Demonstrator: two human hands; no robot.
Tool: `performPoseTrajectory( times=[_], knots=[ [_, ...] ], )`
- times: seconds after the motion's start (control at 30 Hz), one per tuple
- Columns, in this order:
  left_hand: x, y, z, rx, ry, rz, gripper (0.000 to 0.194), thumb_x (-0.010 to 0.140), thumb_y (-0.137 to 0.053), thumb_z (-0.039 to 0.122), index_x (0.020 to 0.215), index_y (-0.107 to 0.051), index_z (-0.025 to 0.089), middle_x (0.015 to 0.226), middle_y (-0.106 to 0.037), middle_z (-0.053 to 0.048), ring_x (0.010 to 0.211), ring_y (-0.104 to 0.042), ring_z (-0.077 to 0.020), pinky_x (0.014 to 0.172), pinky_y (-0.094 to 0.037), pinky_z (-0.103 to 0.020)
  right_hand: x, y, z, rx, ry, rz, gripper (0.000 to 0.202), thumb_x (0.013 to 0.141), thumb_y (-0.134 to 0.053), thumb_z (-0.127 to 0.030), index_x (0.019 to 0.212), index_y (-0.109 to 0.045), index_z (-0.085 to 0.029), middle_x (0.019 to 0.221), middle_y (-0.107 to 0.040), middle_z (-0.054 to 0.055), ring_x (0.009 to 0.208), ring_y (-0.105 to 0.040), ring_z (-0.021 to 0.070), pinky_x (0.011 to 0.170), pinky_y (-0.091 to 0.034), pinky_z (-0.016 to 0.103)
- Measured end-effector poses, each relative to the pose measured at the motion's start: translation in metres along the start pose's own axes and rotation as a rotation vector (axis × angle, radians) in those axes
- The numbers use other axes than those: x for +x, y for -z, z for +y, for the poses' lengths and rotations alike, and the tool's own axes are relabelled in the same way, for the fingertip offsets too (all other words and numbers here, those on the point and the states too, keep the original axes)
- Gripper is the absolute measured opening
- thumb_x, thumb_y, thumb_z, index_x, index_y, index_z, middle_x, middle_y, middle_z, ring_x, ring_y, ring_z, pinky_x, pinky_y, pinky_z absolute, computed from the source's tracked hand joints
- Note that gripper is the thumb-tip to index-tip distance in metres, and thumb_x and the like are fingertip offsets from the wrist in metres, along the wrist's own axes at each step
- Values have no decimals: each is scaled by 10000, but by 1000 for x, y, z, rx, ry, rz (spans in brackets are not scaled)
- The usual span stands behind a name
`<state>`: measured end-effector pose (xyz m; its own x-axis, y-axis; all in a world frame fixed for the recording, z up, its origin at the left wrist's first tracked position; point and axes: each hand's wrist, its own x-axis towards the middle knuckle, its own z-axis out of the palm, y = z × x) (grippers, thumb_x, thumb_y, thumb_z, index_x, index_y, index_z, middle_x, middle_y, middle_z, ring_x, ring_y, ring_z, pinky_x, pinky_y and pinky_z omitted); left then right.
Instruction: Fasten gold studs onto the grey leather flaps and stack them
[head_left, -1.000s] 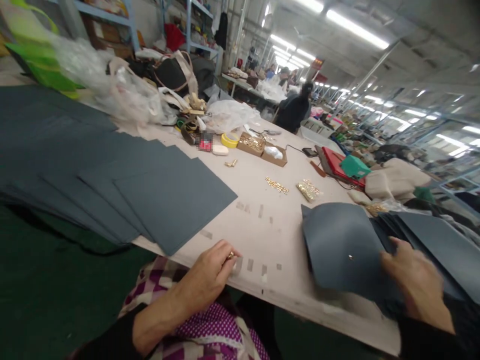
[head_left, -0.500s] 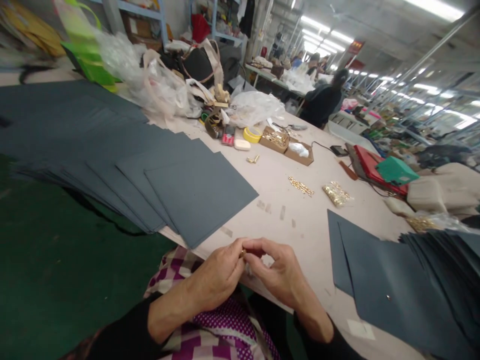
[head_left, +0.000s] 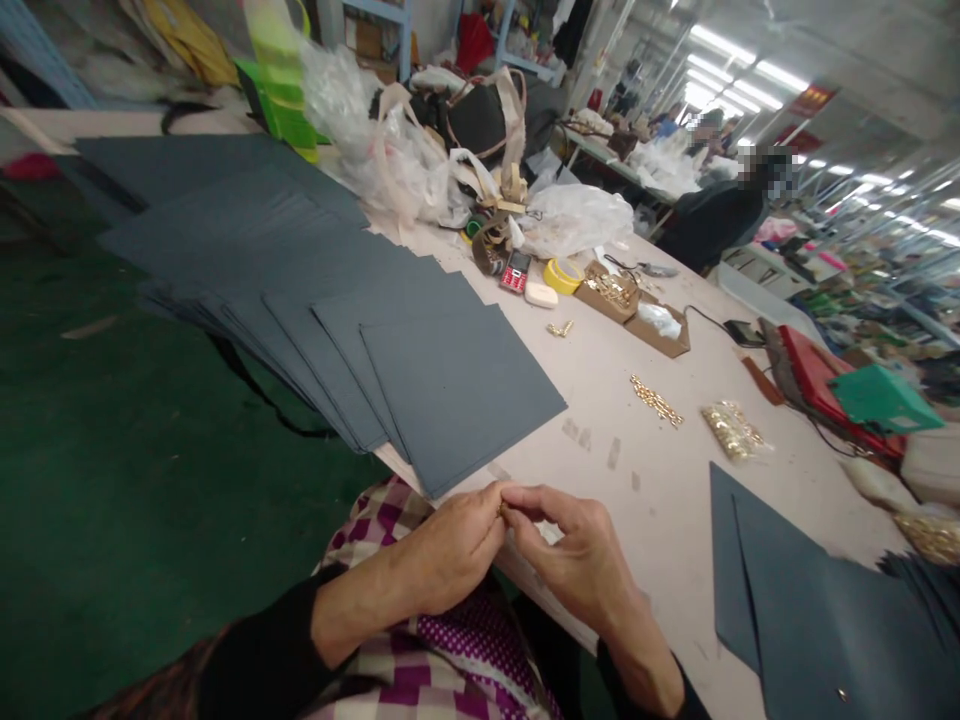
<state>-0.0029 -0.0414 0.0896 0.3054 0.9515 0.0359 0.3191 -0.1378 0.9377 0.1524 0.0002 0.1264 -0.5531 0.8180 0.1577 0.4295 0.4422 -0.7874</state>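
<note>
My left hand (head_left: 454,555) and my right hand (head_left: 581,555) meet at the table's near edge, fingertips together. Pinched between them is a small gold metal fitting (head_left: 502,509), mostly covered by the fingers, so its exact kind is unclear. Just beyond my left hand lies a fanned stack of dark grey-blue sheets (head_left: 457,390). More such sheets (head_left: 817,600) lie to the right of my right hand, one bearing a small gold stud (head_left: 841,695). Ahead on the table are a cluster of small gold fittings (head_left: 656,402) and a clear bag of gold pieces (head_left: 733,430).
Small cardboard boxes (head_left: 660,335), yellow tape (head_left: 562,275) and a few gold pieces (head_left: 560,328) sit farther back. Plastic bags (head_left: 581,215) crowd the far edge. A green box (head_left: 885,397) rests on red items at right. A person in dark clothes (head_left: 712,222) sits beyond.
The view has turned left, so the table and its contents appear farther right. Both hands remain together on the small gold fitting, with little visible finger movement.
</note>
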Motion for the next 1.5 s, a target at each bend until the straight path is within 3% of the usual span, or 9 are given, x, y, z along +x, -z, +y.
performPoseTrajectory(
  times=[0.5,0.67,0.77,0.87,1.0,1.13,1.2,1.33,1.5],
  knots=[
    [-18,26,0,251,136,42,473,899,-316,117,1365,-396,99,1258,-617,-179,1158,-601,-241,986,-473,-409,24,-40,-4,2,-41,15,127,790,-527,-141,813,-637,-201,707,-677,-12,634,-608,132,666,-505,230],
    [-24,35,-2,-128,217,289,356,968,-332,279,1250,-536,207,926,-670,-18,891,-623,-162,846,-484,-302,51,-40,0,120,-114,-58,151,874,-533,-241,907,-671,-189,809,-702,26,727,-643,156,664,-505,241],
    [-35,33,-10,-274,310,406,344,915,-433,326,1202,-559,185,721,-568,34,697,-556,-138,690,-458,-265,79,-41,18,-50,-33,1,165,902,-532,-257,916,-682,-188,822,-705,42,736,-639,170,678,-490,261],
    [-52,28,-23,-306,407,499,330,848,-524,357,1118,-576,173,710,-523,43,652,-515,-129,626,-428,-257,96,-42,35,-310,126,-27,217,928,-468,-190,928,-684,-183,901,-706,77,869,-634,207,798,-474,310],
    [-74,24,-38,-311,504,565,340,831,-554,395,1098,-549,185,807,-579,19,666,-540,-132,623,-441,-265,86,-28,36,-463,138,-258,279,936,-419,-149,919,-696,-167,862,-694,89,842,-623,218,774,-465,329],
    [-83,16,-41,-408,484,505,286,824,-599,391,1024,-579,187,828,-649,-4,748,-606,-159,706,-487,-284,61,0,24,-318,-53,-583,228,852,-503,-93,892,-704,-192,785,-702,25,712,-626,155,674,-460,267],
    [-81,12,-38,-527,446,443,281,836,-617,393,1026,-601,187,881,-688,-23,821,-635,-175,779,-503,-297,53,6,26,-174,-236,-641,173,810,-555,-115,876,-698,-186,702,-678,2,621,-603,129,594,-453,239],
    [-67,10,-30,-811,323,358,413,853,-647,377,1214,-568,193,1162,-682,-75,1005,-641,-207,924,-493,-343,52,-6,45,279,-487,-511,161,790,-658,-311,812,-664,-151,657,-664,10,601,-625,121,608,-520,246],
    [-42,16,-26,-916,343,388,486,802,-709,345,1224,-579,141,1189,-676,-120,1032,-637,-238,930,-489,-366,65,-27,54,495,-518,-417,351,711,-738,-456,843,-643,-145,614,-650,-2,532,-611,107,536,-533,235]
  ],
)
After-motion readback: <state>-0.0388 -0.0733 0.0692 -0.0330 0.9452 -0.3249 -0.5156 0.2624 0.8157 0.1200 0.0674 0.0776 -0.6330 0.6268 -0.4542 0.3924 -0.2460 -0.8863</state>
